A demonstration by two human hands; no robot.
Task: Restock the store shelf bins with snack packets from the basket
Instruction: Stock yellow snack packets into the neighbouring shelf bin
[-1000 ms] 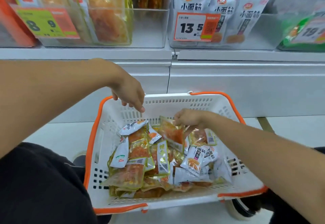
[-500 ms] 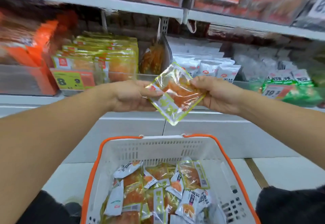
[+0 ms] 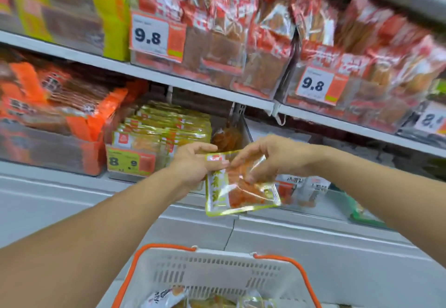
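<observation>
Sitting nearest at the bottom edge was the white slotted plastic basket (image 3: 217, 274), its orange rim curving up both sides, with a few glossy packets (image 3: 166, 299) just peeping over the lower border. Only its far wall showed; half a second before, much more of its load had been on view, so the head had tipped up toward the shelves.

Above it, both bare forearms reached forward. The left hand (image 3: 193, 162) held the clear snack packet (image 3: 237, 184) by its upper left corner, thumb on top, and the right hand (image 3: 272, 156) pinched the crinkly film near its top with curled fingertips. That was a flat, roughly square pouch, yellow-green along the border, orange pieces inside, shiny and wrinkled. Half a second back it had been tilted like a diamond between the hands; at this point it hung squarer, facing the camera, and the hands sat closer together, both grips pinching it.

Behind the packet stood the shelf bin (image 3: 135, 170) of matching yellow-green packets (image 3: 164, 131) with a yellow and orange price tag (image 3: 131, 162). Left of it lay orange packs (image 3: 72, 104), blurred. On the shelf above, red and clear bags (image 3: 241, 42) crowded behind white and orange 9.8 tags (image 3: 156, 36).
</observation>
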